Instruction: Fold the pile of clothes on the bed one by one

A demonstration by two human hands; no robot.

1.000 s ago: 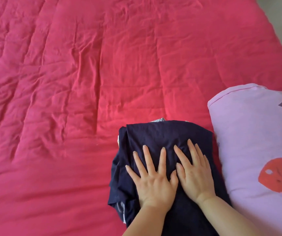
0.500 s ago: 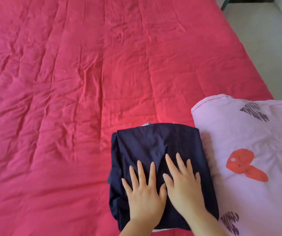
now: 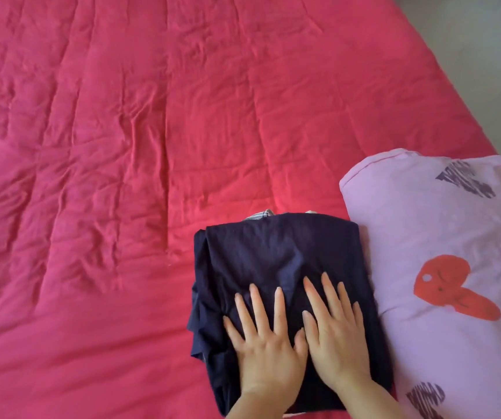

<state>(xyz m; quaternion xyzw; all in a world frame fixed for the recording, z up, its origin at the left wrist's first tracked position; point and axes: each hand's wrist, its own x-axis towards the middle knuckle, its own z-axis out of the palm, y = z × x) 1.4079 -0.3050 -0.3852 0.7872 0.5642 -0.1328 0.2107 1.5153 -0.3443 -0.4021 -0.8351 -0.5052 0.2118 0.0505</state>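
Observation:
A folded navy garment (image 3: 273,255) lies on the red bedspread (image 3: 122,176) at the lower middle. A striped light cloth (image 3: 259,214) peeks out from under its far edge. My left hand (image 3: 265,343) lies flat on the near half of the navy garment, fingers straight and spread. Right beside it, my right hand (image 3: 333,331) presses flat on the same garment, thumbs nearly touching. Both palms face down and neither hand grips the cloth.
A lilac pillow (image 3: 442,237) with a red print and dark lettering lies against the garment's right side. The bed's right edge runs diagonally at the upper right, with grey floor (image 3: 490,49) beyond it. Wrinkled red bedspread stretches to the left and far side.
Both hands have slid toward me across the navy garment, from its middle to its near half, smoothing it flatter. The view has shifted slightly.

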